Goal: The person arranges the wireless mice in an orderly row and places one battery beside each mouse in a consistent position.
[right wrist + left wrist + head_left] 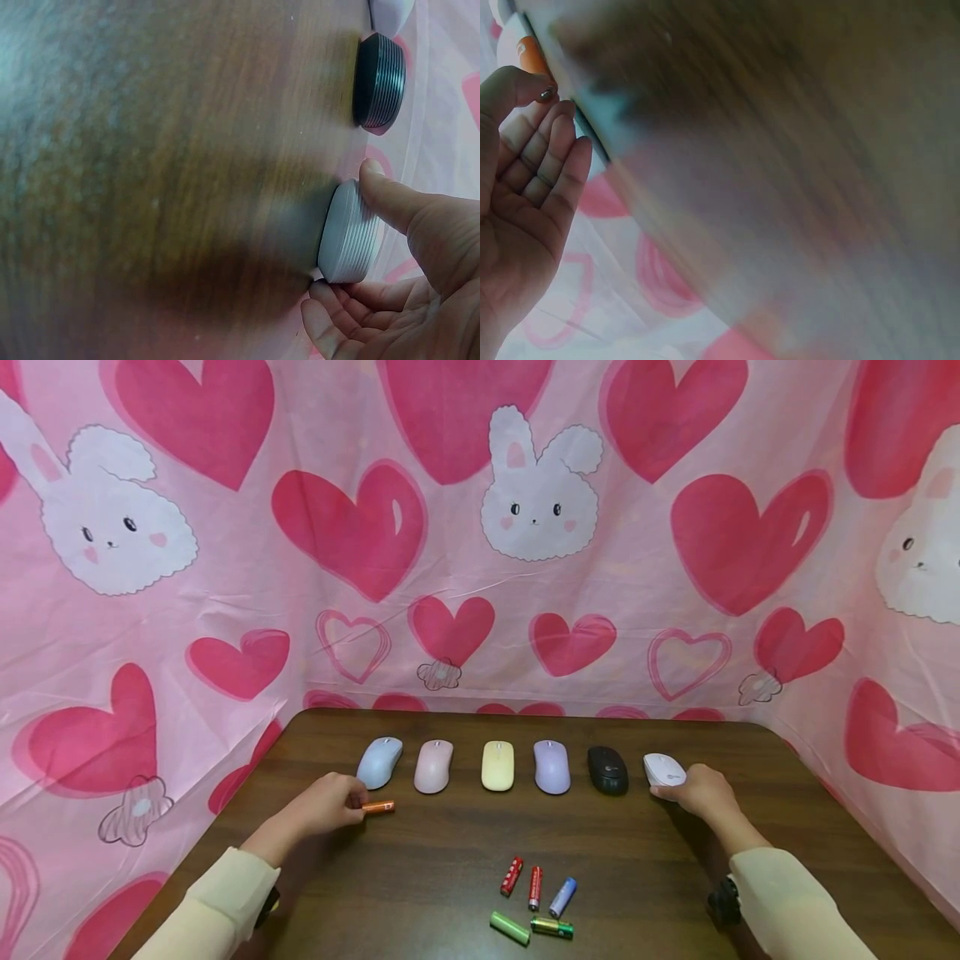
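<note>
My left hand (330,803) pinches an orange battery (378,807) between thumb and fingers, close in front of the light blue mouse (380,763). In the left wrist view the battery (532,56) sticks out past the thumb, one metal end showing, and the other fingers are loosely extended. At the right end of the row, my right hand (703,792) grips a white mouse (663,770). The right wrist view shows the thumb on one side of this white mouse (349,236) and the fingertips at its other side, low by the tabletop.
Between the blue and white mice stand a pink mouse (433,767), a yellow mouse (498,766), a purple mouse (552,767) and a black mouse (607,770). Nearer lie two red batteries (512,877), a blue one (562,897), a light green one (510,928) and a green-gold one (552,927).
</note>
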`<control>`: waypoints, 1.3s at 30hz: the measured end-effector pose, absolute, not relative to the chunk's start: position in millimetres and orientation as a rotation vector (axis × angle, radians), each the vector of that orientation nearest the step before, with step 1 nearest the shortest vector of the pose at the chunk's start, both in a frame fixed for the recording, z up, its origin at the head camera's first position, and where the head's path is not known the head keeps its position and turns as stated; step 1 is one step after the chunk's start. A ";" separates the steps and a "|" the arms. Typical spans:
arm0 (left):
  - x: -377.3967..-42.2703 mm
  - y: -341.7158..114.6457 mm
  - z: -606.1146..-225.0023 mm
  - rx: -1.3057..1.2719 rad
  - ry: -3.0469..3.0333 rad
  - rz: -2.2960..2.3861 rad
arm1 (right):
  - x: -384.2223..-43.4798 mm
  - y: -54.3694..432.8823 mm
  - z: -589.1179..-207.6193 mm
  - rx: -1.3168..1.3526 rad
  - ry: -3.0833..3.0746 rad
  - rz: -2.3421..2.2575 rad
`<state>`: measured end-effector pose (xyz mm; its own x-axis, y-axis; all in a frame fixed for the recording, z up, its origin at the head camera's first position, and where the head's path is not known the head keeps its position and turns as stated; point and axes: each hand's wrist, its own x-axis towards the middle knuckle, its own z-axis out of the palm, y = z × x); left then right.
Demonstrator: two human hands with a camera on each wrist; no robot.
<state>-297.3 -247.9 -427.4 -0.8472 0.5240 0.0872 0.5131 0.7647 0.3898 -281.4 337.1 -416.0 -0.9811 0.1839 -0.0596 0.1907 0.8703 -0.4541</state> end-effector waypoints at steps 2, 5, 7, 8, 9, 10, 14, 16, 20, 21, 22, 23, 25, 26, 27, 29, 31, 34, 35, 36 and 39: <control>-298.2 -251.1 -427.1 0.823 2.920 0.640 | -281.2 337.0 -416.0 0.300 3.026 -0.739; -299.5 -254.8 -426.6 0.774 2.918 0.646 | -281.0 337.1 -416.0 0.299 3.028 -0.737; -300.9 -256.9 -425.9 0.765 2.912 0.644 | -280.9 337.2 -416.1 0.299 3.030 -0.733; -301.4 -257.6 -425.6 0.745 2.907 0.648 | -280.9 337.2 -416.1 0.300 3.030 -0.732; -301.9 -258.3 -425.4 0.730 2.902 0.647 | -280.9 337.3 -416.1 0.300 3.030 -0.730; -302.3 -258.8 -424.9 0.722 2.896 0.646 | -280.9 337.4 -416.1 0.302 3.029 -0.730; -304.1 -261.2 -424.6 0.700 2.881 0.635 | -280.4 337.5 -416.5 0.305 3.024 -0.733; -304.5 -261.7 -424.0 0.713 2.876 0.628 | -280.1 337.5 -416.7 0.307 3.021 -0.739; -304.9 -262.2 -422.5 0.735 2.870 0.612 | -280.0 337.4 -416.6 0.312 3.015 -0.752; -304.8 -262.1 -421.9 0.742 2.871 0.604 | -280.3 337.5 -416.5 0.314 3.013 -0.756; -305.0 -262.1 -421.7 0.746 2.871 0.597 | -280.4 337.5 -416.5 0.316 3.013 -0.758; -305.2 -262.2 -421.4 0.751 2.873 0.588 | -280.6 337.6 -416.6 0.315 3.014 -0.759; -305.9 -262.2 -421.1 0.767 2.876 0.569 | -281.1 337.8 -417.0 0.313 3.019 -0.757; -306.4 -262.3 -421.0 0.774 2.879 0.557 | -281.2 337.9 -417.3 0.313 3.021 -0.755; -306.7 -262.2 -420.8 0.778 2.881 0.547 | -281.4 338.0 -417.6 0.312 3.023 -0.753; -307.4 -262.2 -420.8 0.795 2.888 0.526 | -281.7 338.3 -418.1 0.310 3.026 -0.751; -308.2 -262.2 -420.9 0.810 2.896 0.502 | -282.0 338.6 -418.5 0.309 3.024 -0.754; -308.8 -262.0 -420.5 0.829 2.910 0.458 | -282.2 338.8 -418.7 0.307 3.021 -0.760; -308.9 -261.9 -420.3 0.833 2.912 0.447 | -282.2 338.8 -418.6 0.307 3.020 -0.760; -309.0 -261.9 -419.9 0.839 2.914 0.438 | -282.2 338.7 -418.6 0.308 3.018 -0.761; -309.3 -262.1 -419.2 0.858 2.920 0.417 | -282.1 338.6 -418.5 0.308 3.018 -0.753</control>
